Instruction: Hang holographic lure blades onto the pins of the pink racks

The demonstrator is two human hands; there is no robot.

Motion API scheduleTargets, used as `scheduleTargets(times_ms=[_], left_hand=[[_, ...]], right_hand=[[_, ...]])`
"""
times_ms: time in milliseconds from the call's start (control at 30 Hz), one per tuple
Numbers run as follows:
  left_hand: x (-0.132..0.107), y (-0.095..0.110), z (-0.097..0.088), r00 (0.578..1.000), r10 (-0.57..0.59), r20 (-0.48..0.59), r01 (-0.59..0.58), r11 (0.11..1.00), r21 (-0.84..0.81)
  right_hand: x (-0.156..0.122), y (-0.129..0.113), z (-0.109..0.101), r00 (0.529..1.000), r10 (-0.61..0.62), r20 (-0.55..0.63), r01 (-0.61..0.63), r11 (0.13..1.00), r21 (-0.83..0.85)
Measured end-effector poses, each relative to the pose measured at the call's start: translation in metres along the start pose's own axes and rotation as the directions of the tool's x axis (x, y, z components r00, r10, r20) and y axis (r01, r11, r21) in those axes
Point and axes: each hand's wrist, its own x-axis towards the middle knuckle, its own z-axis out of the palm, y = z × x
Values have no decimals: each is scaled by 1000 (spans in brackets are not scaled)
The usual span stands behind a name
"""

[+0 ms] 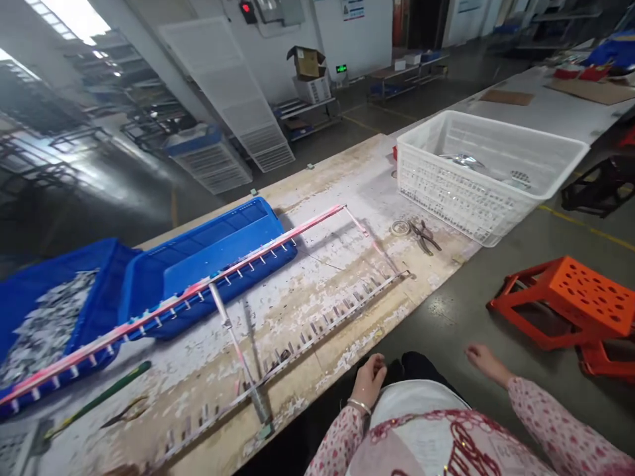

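My left hand [370,378] rests near my lap below the front edge of the worn workbench [347,178], its fingers curled in with nothing visible in them. My right hand [483,360] hangs out to the right over the floor, fingers loosely apart and holding nothing. On the bench ahead of me lies a long metal rack frame [278,291] with a pink top bar and rows of small hooks. Both hands are clear of the rack.
Two blue trays [208,254] sit at the left; the far-left one holds small metal parts [47,324]. A white mesh basket [483,172] stands at the right end, with pliers [424,236] and a tape roll [399,227] beside it. An orange stool [570,301] lies tipped on the floor.
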Motion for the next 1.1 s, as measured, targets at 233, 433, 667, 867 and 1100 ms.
scheduleTargets(times_ms=[233, 433, 667, 867, 1100], left_hand=[[40, -9, -42, 995, -43, -89, 36, 996, -79], [87, 4, -118, 972, -45, -231, 13, 991, -135], [108, 6, -152, 914, -176, -365, 57, 948, -314], [124, 9, -119, 866, -301, -400, 155, 921, -356], [166, 23, -66, 767, -440, -467, 274, 883, -382]], right_hand=[[83, -115, 19, 993, -85, 79, 73, 988, 136], [60, -163, 75, 901, -216, 376, 236, 972, -8], [115, -205, 36, 905, -305, 298, 353, 927, -124], [203, -247, -25, 946, -318, 64, 323, 900, -293], [299, -236, -108, 959, -184, -214, 48, 853, -519]])
